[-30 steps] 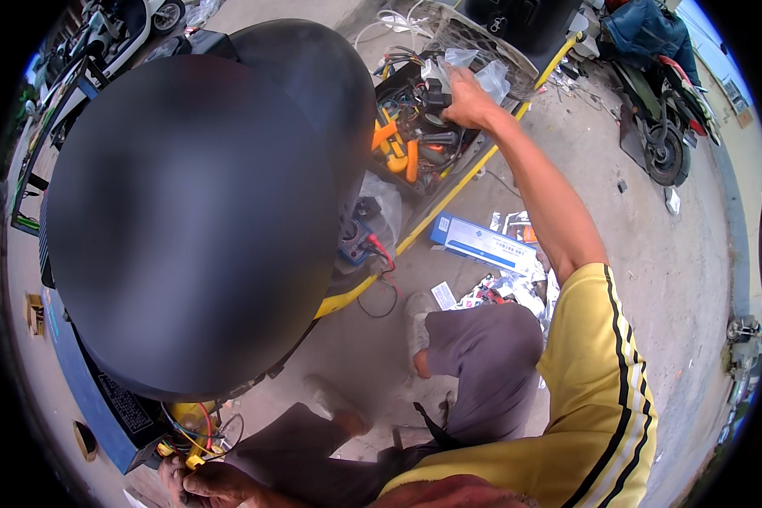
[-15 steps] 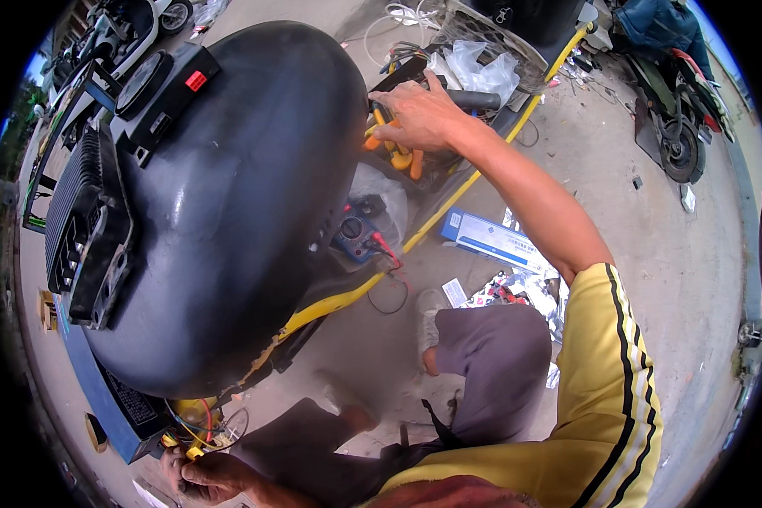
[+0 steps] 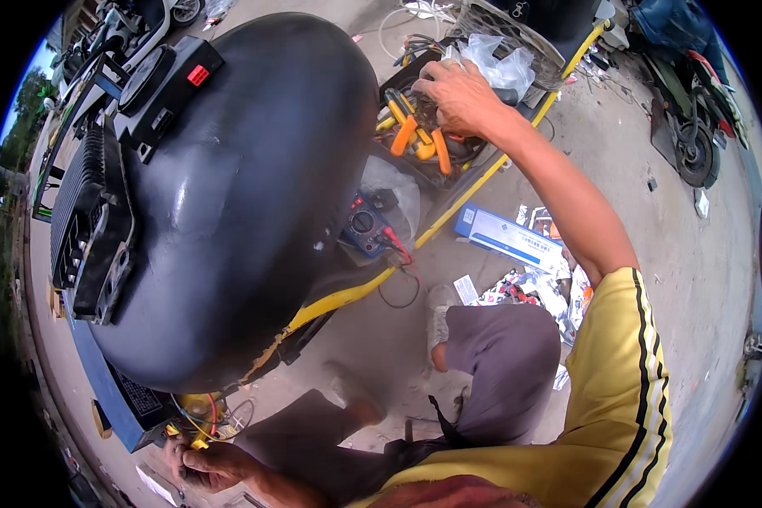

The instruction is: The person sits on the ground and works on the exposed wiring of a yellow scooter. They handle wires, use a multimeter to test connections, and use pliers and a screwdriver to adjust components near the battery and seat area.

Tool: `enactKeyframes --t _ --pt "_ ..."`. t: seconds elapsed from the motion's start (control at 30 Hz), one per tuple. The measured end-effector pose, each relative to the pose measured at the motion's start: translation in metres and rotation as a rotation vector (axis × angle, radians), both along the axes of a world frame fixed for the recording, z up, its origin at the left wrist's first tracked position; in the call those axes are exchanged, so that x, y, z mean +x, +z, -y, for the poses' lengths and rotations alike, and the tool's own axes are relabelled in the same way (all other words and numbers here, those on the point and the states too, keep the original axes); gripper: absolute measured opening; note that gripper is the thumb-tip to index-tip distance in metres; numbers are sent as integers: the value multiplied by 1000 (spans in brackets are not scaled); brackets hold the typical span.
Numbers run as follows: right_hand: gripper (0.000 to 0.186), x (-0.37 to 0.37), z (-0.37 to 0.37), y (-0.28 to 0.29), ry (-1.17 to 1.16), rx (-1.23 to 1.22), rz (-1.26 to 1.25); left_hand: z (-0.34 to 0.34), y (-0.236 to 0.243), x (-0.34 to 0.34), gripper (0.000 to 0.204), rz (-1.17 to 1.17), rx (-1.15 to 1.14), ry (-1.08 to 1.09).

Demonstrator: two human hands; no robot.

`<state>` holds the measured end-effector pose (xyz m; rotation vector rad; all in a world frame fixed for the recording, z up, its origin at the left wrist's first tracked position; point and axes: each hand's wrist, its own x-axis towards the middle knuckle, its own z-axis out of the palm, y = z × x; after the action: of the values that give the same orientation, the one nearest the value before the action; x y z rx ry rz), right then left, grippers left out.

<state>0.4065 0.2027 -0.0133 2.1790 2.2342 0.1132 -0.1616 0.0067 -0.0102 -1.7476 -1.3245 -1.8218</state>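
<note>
My right hand (image 3: pixel 461 97) reaches into a tool tray (image 3: pixel 470 161) of wires and tools, fingers bent and apart over it, tips partly hidden beside a white plastic bag (image 3: pixel 508 63). Orange-and-yellow handled tools (image 3: pixel 402 135) lie under it. A blue multimeter (image 3: pixel 366 224) with red lead rests on clear plastic below the tray. My left hand (image 3: pixel 203 466), at the lower left, pinches a yellow wire connector (image 3: pixel 199 442) beside a dark blue box (image 3: pixel 131 415) with wires. A large black rounded seat (image 3: pixel 229 195) carries a finned black unit (image 3: pixel 93 220) and a smaller black device (image 3: pixel 165 97).
The scooter's yellow-edged frame (image 3: pixel 449 212) runs diagonally right of the seat. A blue-and-white carton (image 3: pixel 508 235) and foil scraps (image 3: pixel 533 288) lie on the concrete by my bent knee. Parked scooters stand at upper right (image 3: pixel 694 144) and upper left (image 3: pixel 118 42).
My right hand moved left and down from the back of the tray onto the orange-handled tools, then slightly back up and right. My left hand stays at the wires.
</note>
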Motion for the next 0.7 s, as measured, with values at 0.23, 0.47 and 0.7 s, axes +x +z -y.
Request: enactKeyframes --t 0.23,0.47,0.7 --pt "52 -11 34 -22 334 220 -46 -2 -3 4 27 15 -13 11" --pt "69 -20 19 -30 238 146 4 -6 2 10 25 -5 -12 23" --pt "31 18 30 -7 125 252 37 -4 -1 7 24 5 -13 17"
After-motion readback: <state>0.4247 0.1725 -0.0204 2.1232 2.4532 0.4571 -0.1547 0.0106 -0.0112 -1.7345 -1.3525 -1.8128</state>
